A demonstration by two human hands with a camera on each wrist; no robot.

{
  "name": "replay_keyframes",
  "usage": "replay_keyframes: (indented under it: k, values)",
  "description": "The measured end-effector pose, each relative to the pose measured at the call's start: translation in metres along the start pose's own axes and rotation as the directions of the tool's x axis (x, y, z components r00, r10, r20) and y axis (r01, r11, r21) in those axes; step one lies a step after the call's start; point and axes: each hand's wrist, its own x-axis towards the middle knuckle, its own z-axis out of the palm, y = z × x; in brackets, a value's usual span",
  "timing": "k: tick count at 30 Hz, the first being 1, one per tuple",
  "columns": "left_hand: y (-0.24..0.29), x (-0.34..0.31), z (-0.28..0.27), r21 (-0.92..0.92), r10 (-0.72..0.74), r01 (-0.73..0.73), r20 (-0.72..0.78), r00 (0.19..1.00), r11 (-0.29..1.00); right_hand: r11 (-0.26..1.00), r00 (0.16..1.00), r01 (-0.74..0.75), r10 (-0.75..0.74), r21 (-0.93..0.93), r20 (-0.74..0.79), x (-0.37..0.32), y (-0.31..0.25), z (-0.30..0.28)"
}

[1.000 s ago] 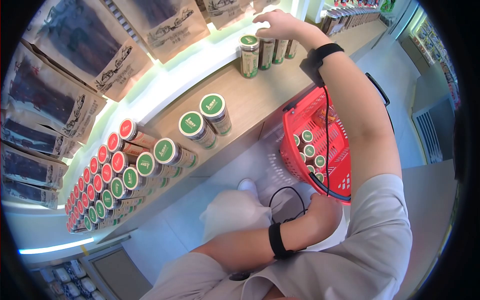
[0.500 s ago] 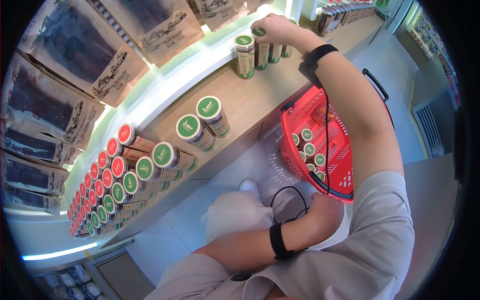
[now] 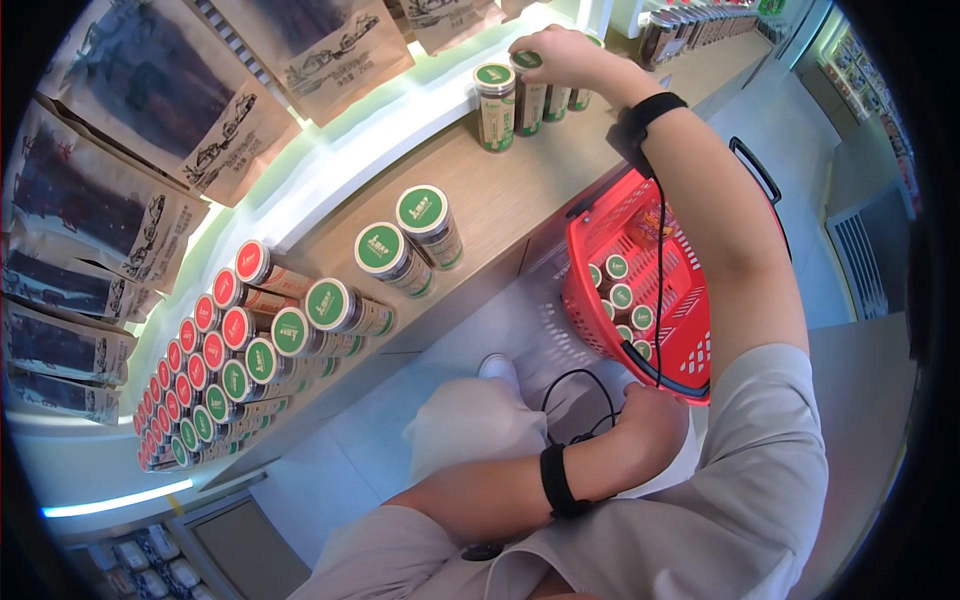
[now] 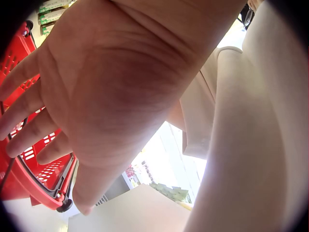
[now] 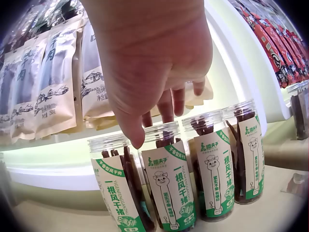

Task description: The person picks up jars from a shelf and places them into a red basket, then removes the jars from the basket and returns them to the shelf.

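Note:
My right hand (image 3: 562,57) reaches over a short row of clear, green-lidded jars on the shelf. It pinches the top of the second jar (image 3: 530,108). In the right wrist view, the thumb lies at the rim of this jar of dark meat sticks (image 5: 170,186) and the other fingers go down behind it. The jar stands upright between its neighbours. Low by the near end of the red basket (image 3: 590,330) is my left hand (image 3: 655,425). In the left wrist view its fingers (image 4: 29,137) are spread, with the basket behind them and nothing held.
Several green-lidded jars (image 3: 621,297) and an orange packet (image 3: 650,225) lie in the basket. Two green-lidded jars (image 3: 425,215) stand mid-shelf, with a dense group of red-lidded jars (image 3: 238,328) and green-lidded ones farther left. Paper pouches (image 3: 330,60) hang behind. A black cable (image 3: 660,290) crosses the basket.
My right hand has come down onto the second jar's lid, its thumb now at the rim. The left hand stays by the basket.

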Motion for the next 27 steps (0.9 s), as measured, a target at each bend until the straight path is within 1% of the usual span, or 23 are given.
replay_keyframes:
  k: [3, 4, 5, 6, 7, 8, 10, 11, 13, 15, 16, 17, 18, 19, 20, 22, 24, 25, 27]
  values:
    - [0.0, 0.002, 0.001, 0.013, -0.005, 0.005, 0.012, 1.0, 1.0, 1.0, 1.0, -0.016, 0.016, 0.017, 0.003, -0.005, -0.001, 0.001]
    - [0.0, 0.001, -0.001, 0.022, -0.011, 0.011, 0.008, 1.0, 1.0, 0.999, 0.987, 0.042, -0.041, 0.001, -0.155, -0.01, -0.002, 0.0]
    - [0.001, 0.002, -0.004, 0.02, -0.008, 0.008, 0.01, 1.0, 1.0, 0.995, 0.946, 0.096, -0.099, -0.025, -0.307, -0.016, -0.003, 0.0]
    - [0.001, 0.003, -0.008, 0.024, -0.013, 0.011, 0.054, 0.998, 1.0, 0.995, 0.948, 0.094, -0.098, -0.026, -0.303, -0.024, -0.001, -0.003]
    - [0.001, 0.003, -0.011, 0.027, -0.017, 0.014, 0.096, 0.995, 1.0, 0.982, 0.936, 0.13, -0.077, 0.135, -0.343, -0.038, -0.006, -0.018]
    - [0.0, 0.002, -0.012, 0.021, -0.011, 0.009, 0.093, 0.996, 1.0, 0.942, 0.924, 0.169, -0.05, 0.288, -0.378, -0.054, -0.012, -0.034]
    - [0.001, -0.002, -0.012, 0.028, 0.012, -0.013, 0.02, 1.0, 1.0, 0.813, 0.947, 0.088, 0.112, 0.575, -0.303, -0.102, -0.029, -0.055]
    - [-0.001, -0.002, -0.01, 0.014, 0.019, -0.02, 0.023, 1.0, 1.0, 0.815, 0.951, 0.078, 0.113, 0.574, -0.289, -0.126, -0.03, -0.056]
    - [-0.005, -0.002, -0.005, 0.037, 0.024, -0.024, -0.022, 0.999, 0.999, 0.561, 0.965, -0.016, 0.225, 0.828, -0.133, -0.168, -0.024, -0.055]
    - [-0.008, -0.004, -0.012, -0.084, 0.033, -0.032, 0.007, 0.999, 0.996, 0.497, 0.955, -0.211, 0.289, 0.841, 0.069, -0.206, -0.016, -0.039]
    - [-0.009, -0.005, -0.011, -0.072, 0.039, -0.038, 0.015, 0.999, 0.997, 0.545, 0.911, -0.391, 0.345, 0.742, 0.226, -0.222, -0.014, -0.031]
    - [-0.008, -0.005, -0.008, -0.057, 0.042, -0.041, 0.018, 0.999, 0.998, 0.533, 0.878, -0.478, 0.303, 0.698, 0.37, -0.238, 0.002, -0.006]
    - [-0.008, -0.006, -0.006, -0.073, 0.069, -0.066, 0.037, 0.997, 0.995, 0.563, 0.823, -0.563, 0.313, 0.605, 0.474, -0.254, 0.015, 0.021]
    - [-0.009, -0.006, -0.005, -0.045, 0.081, -0.079, 0.032, 0.996, 0.996, 0.725, 0.802, -0.536, 0.278, 0.433, 0.528, -0.267, 0.024, 0.041]
    - [-0.009, -0.006, -0.003, -0.013, 0.086, -0.086, 0.025, 0.996, 0.996, 0.748, 0.73, -0.584, 0.314, 0.316, 0.606, -0.284, 0.035, 0.077]
    - [-0.007, -0.005, -0.002, -0.036, 0.092, -0.091, 0.049, 0.995, 0.995, 0.783, 0.629, -0.608, 0.375, 0.131, 0.681, -0.307, 0.025, 0.113]
    - [-0.007, -0.007, -0.002, -0.055, 0.089, -0.085, 0.079, 0.993, 0.995, 0.84, 0.528, -0.542, 0.321, 0.021, 0.786, -0.327, 0.022, 0.152]
    - [-0.006, -0.008, -0.004, -0.033, 0.089, -0.086, 0.092, 0.992, 0.996, 0.836, 0.524, -0.548, 0.321, 0.024, 0.789, -0.327, 0.015, 0.151]
    - [-0.005, -0.01, -0.003, -0.012, 0.091, -0.09, 0.111, 0.99, 0.996, 0.68, 0.224, -0.73, 0.33, -0.066, 0.917, -0.322, -0.004, 0.143]
